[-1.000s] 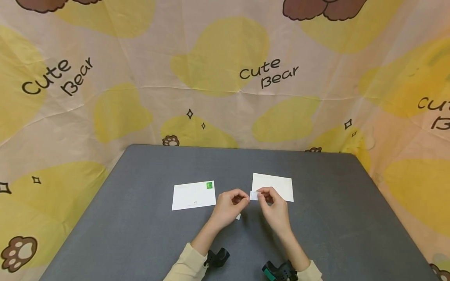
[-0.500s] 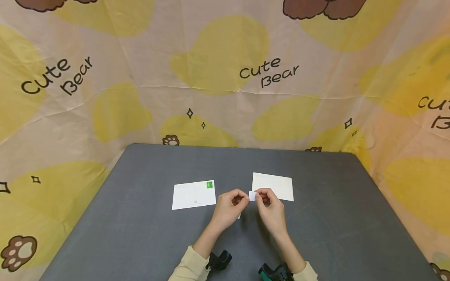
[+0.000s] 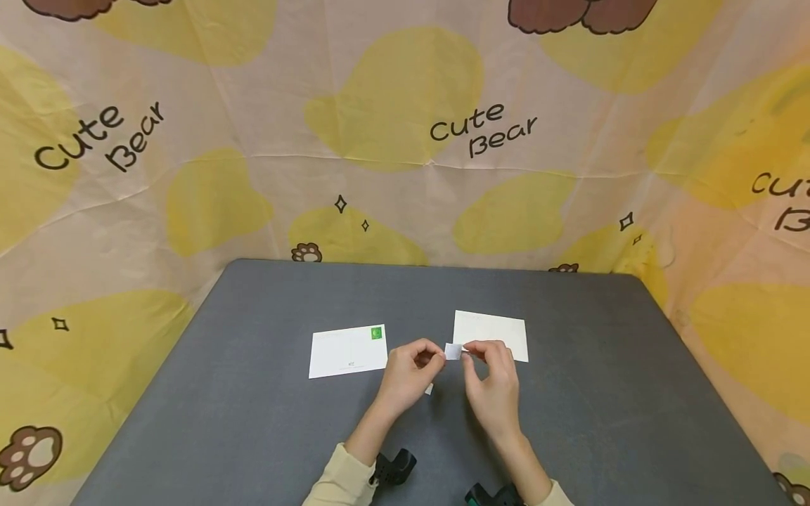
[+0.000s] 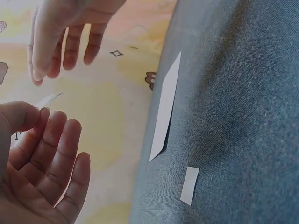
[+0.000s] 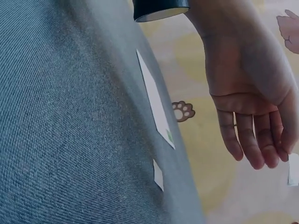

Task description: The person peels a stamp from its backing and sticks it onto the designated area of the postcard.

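Observation:
Between thumb and index finger, my left hand (image 3: 408,372) pinches a small white square of paper (image 3: 453,351). In the left wrist view this paper (image 4: 48,100) curves up from the fingertips. My right hand (image 3: 493,383) is just to its right, thumb and index finger parted at the paper's right edge. Seen from the left wrist, the right hand (image 4: 70,32) hangs above the paper with its fingers apart from it. The right wrist view shows the left hand (image 5: 252,93) with the paper (image 5: 293,170) at its fingertips.
On the grey table (image 3: 253,436) lie a white card with a green stamp (image 3: 348,351) at left and a plain white card (image 3: 493,330) at right. Another small white piece of paper (image 3: 429,389) lies partly hidden under the left hand. A patterned cloth (image 3: 392,140) hangs behind the table.
The right hand brought the paper slightly left towards the left hand, then its thumb and index finger parted. The left hand stays nearly in place.

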Action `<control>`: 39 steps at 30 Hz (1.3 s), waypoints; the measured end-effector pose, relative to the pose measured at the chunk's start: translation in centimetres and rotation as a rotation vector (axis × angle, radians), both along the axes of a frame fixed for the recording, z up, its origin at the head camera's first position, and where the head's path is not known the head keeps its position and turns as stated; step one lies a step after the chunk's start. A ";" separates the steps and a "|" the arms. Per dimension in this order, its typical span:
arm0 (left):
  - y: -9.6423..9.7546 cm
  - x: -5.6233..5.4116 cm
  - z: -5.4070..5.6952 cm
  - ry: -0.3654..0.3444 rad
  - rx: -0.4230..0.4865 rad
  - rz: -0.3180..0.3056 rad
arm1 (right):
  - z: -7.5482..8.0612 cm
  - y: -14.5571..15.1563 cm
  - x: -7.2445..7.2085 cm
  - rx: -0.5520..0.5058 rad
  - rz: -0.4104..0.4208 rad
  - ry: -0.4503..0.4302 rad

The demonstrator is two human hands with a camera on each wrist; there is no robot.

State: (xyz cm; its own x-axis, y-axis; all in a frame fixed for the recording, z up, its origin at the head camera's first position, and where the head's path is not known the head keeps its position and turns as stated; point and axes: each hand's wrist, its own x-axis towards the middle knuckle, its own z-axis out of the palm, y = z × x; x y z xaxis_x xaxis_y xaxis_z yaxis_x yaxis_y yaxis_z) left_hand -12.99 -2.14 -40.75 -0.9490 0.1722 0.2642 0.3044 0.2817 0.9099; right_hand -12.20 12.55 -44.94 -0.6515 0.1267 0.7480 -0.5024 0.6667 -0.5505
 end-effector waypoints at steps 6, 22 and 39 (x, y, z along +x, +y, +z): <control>-0.4 0.0 0.5 0.013 -0.003 -0.028 | 0.3 -0.1 0.2 0.067 0.075 -0.016; -0.9 0.3 1.2 0.016 0.010 -0.078 | 0.2 -0.5 0.2 0.097 0.114 -0.035; -0.9 0.4 0.9 0.038 0.019 -0.118 | 0.2 -0.6 0.3 0.063 0.112 -0.030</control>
State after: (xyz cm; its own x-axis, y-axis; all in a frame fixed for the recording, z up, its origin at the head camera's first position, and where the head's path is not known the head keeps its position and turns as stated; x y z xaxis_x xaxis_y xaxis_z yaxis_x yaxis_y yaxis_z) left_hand -12.55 -3.04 -39.82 -0.9116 0.2770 0.3036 0.3687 0.2249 0.9019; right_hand -11.94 11.97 -44.74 -0.6813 0.0050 0.7320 -0.5595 0.6413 -0.5251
